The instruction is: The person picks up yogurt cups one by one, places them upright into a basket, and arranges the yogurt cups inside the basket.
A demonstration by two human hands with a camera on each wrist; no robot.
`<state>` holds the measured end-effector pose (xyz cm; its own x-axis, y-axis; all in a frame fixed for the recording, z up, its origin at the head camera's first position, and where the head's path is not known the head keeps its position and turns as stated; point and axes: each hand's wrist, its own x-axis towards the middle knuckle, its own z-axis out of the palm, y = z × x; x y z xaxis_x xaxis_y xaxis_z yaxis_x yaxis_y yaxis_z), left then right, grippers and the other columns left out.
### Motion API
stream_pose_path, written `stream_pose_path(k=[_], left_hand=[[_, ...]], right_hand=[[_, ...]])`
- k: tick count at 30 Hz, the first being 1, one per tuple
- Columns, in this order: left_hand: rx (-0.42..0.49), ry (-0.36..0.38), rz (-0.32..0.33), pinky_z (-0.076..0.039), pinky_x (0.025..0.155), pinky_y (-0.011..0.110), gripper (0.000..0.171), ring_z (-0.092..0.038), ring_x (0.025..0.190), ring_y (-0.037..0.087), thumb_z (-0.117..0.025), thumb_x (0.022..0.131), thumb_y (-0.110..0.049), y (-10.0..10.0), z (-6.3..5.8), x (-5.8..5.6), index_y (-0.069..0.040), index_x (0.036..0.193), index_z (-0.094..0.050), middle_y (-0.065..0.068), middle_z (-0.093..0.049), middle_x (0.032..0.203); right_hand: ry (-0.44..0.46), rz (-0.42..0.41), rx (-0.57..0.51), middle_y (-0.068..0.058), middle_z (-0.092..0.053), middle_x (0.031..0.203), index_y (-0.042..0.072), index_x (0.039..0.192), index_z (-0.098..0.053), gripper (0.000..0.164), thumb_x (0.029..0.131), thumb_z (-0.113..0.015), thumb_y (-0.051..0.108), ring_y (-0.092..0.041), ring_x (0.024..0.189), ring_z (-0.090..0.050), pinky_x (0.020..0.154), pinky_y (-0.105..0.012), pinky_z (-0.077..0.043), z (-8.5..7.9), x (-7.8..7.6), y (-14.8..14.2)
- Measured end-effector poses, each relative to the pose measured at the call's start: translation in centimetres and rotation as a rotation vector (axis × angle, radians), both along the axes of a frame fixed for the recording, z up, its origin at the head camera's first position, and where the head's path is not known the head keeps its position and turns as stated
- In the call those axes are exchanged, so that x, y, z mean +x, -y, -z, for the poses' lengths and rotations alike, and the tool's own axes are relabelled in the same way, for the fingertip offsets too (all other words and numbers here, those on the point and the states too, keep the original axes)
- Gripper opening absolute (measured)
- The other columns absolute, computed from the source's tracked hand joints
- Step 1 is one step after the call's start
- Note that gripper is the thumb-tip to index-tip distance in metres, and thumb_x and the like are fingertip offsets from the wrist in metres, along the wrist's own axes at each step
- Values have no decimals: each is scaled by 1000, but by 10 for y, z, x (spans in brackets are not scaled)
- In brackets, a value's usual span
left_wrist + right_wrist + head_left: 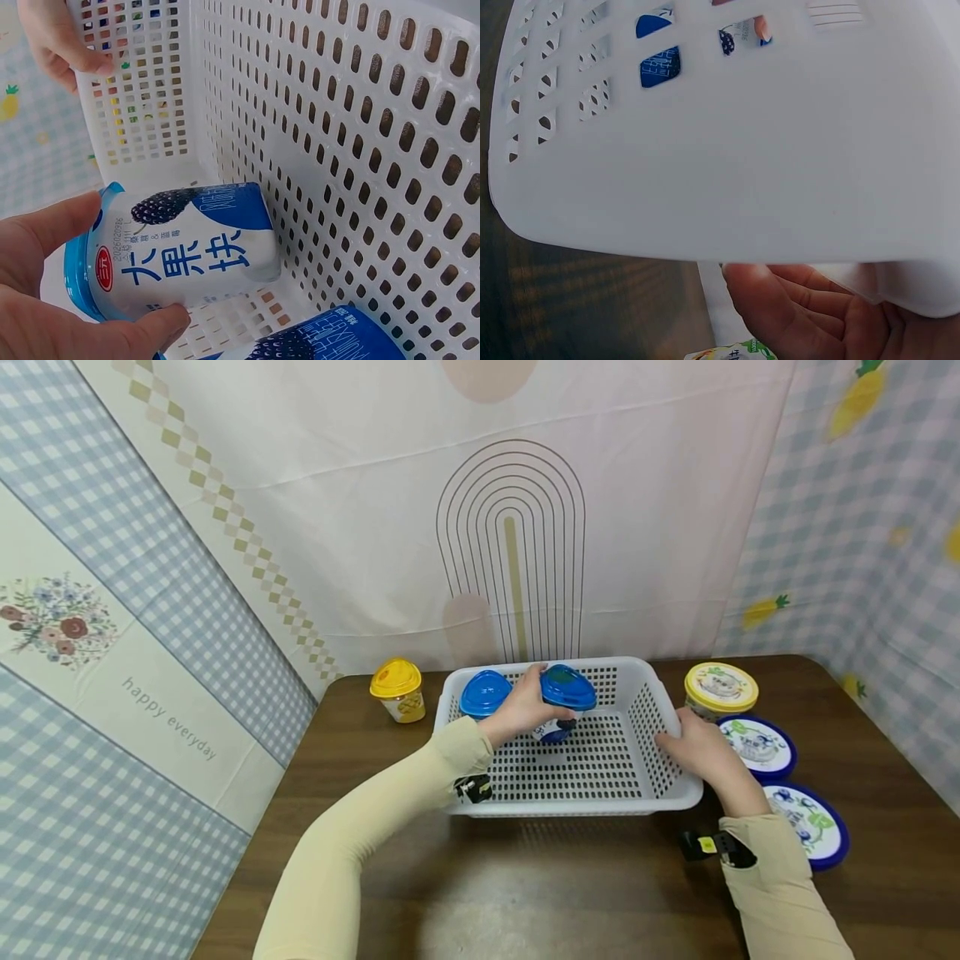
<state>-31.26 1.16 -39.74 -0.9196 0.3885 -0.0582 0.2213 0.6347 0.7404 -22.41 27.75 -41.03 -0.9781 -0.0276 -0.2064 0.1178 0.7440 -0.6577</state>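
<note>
Over by the counter's (525, 877) far left corner, a yellow-lidded cup (399, 690); toward the right edge, a yellow-rimmed tub (722, 687) and two blue-rimmed tubs (759, 747) (810, 827); patterned cloth (360, 543) hangs behind

One basket (555, 808); two blue-lidded cups (485, 694); one yellow-lidded cup (399, 691); three tubs (756, 747).

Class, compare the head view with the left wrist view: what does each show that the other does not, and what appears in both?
Only the head view: the yellow-lidded cup left of the basket, and the line-drawn arch on the backdrop.

Only the left wrist view: the large characters and red oval logo on the held cup.

Both: the white basket, the left hand gripping that cup, a second cup, and the right hand at the basket's end.
</note>
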Motion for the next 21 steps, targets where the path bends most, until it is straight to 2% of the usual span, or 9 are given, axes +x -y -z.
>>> stream_pose_path(k=[3, 6, 11, 17, 21], left_hand=[[-7, -1, 19, -35, 114, 49, 97, -33, 145, 33, -82, 86, -27, 0, -1, 1, -20, 161, -20, 15, -30, 160], [-27, 0, 30, -37, 112, 50, 93, -37, 142, 34, -81, 86, -28, 0, -3, 1, -22, 160, -24, 18, -34, 156], [-30, 14, 31, -39, 110, 49, 91, -40, 139, 34, -82, 85, -27, 2, -4, 5, -20, 158, -28, 19, -36, 152], [-5, 25, 37, -39, 111, 47, 91, -39, 139, 34, -82, 85, -20, 5, -8, 9, -15, 157, -27, 18, -32, 154], [-24, 18, 38, -39, 111, 45, 90, -41, 138, 32, -83, 85, -23, 7, -10, 11, -14, 157, -28, 17, -34, 153]], right_hand=[[-2, -1, -1, -39, -58, 112, -20, 134, -34, 53, 101, -51, 17, -40, 87, -69, 64, -45, -60, -1, 1, 0], [0, -3, -4, -39, -57, 113, -20, 134, -33, 53, 101, -51, 17, -40, 87, -69, 65, -45, -60, -2, 1, 0], [-3, 1, -3, -39, -57, 113, -21, 134, -34, 53, 101, -51, 17, -41, 88, -69, 65, -45, -60, -2, 4, 1], [-7, 9, 7, -39, -57, 114, -20, 134, -35, 53, 101, -51, 17, -43, 91, -68, 67, -46, -60, -1, 8, 4], [-7, 11, 7, -39, -57, 113, -20, 133, -35, 52, 101, -52, 17, -43, 91, -68, 67, -47, -60, 0, 11, 5]])
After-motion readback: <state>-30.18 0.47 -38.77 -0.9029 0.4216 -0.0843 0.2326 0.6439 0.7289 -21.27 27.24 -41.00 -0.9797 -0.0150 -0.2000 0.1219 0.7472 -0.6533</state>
